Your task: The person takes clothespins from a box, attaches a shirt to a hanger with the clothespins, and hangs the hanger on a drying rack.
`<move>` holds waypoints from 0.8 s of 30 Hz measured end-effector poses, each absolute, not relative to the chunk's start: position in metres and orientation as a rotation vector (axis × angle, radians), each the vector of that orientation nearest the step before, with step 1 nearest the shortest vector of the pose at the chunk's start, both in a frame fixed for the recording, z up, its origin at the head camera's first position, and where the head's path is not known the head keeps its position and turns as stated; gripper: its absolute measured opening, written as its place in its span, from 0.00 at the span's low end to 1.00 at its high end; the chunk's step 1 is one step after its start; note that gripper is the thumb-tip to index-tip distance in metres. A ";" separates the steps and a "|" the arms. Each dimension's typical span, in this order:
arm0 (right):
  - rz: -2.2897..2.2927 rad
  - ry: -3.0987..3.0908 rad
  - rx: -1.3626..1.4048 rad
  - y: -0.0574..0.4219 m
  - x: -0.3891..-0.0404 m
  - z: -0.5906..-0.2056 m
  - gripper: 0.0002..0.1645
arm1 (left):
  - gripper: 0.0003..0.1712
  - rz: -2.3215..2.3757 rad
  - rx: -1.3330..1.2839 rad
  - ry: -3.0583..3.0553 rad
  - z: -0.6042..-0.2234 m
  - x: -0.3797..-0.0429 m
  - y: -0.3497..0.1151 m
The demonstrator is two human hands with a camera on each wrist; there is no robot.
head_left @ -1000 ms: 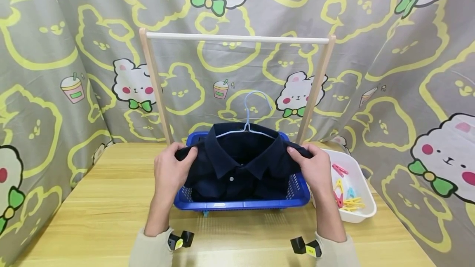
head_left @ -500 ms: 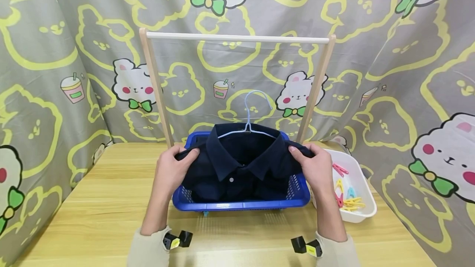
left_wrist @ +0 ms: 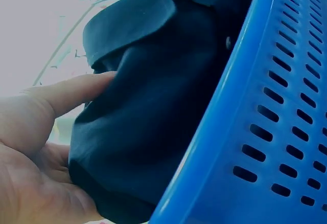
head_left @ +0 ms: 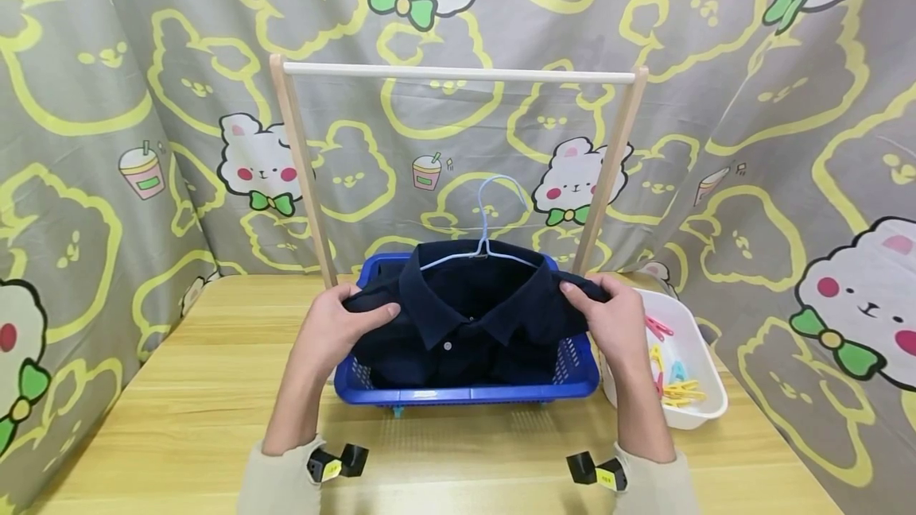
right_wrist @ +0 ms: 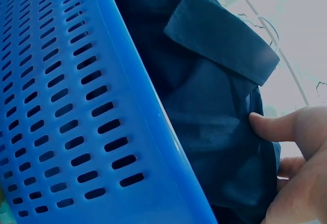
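A dark navy collared shirt [head_left: 447,332] lies in a blue slotted basket [head_left: 465,396], its collar upright and a white button showing at the front. Inside the neck sits a light blue wire hanger [head_left: 488,254], whose hook stands up above the collar. My left hand [head_left: 335,332] holds the shirt's left-side shoulder, thumb stretched over the front and fingers behind the cloth. On the opposite shoulder my right hand [head_left: 617,323] grips the fabric between thumb and fingers. Both wrist views show the thumbs against the dark cloth, beside the basket's rim. The hanger's arms are hidden under the shirt.
Behind the basket stands a rack with wooden posts and a white rail [head_left: 458,71]. A white tub [head_left: 697,416] at the right holds several red, yellow and blue clothespins [head_left: 680,393]. Everything stands on a wooden table [head_left: 200,388], with a patterned curtain around it.
The left thumb has slid inward along the shoulder and stretched out toward the collar. Collar and hanger hook have shifted slightly right. The right hand has moved a little right, still holding the shirt.
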State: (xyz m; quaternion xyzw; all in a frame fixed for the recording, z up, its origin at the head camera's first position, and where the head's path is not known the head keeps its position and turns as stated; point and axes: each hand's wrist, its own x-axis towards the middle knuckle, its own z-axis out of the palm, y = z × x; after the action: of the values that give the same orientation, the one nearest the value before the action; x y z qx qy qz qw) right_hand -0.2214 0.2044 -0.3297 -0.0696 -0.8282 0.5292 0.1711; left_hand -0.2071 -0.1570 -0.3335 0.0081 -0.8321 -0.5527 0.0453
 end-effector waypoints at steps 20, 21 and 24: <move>1.414 -2.399 -0.107 0.204 -0.227 -0.329 0.22 | 0.27 -1.545 0.147 -2.481 -0.337 -0.211 -0.154; 1.415 -2.399 -0.107 0.204 -0.226 -0.329 0.22 | 0.28 -1.548 0.147 -2.482 -0.337 -0.211 -0.154; 1.416 -2.405 -0.103 0.205 -0.225 -0.328 0.23 | 0.28 -1.556 0.145 -2.491 -0.337 -0.212 -0.154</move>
State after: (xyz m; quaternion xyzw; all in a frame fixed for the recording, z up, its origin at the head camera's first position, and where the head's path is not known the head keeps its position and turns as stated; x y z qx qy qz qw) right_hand -0.2247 0.2046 -0.3282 -0.0362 -0.8482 0.4992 0.1735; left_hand -0.2115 -0.1540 -0.3374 0.0491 -0.8428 -0.5266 0.1004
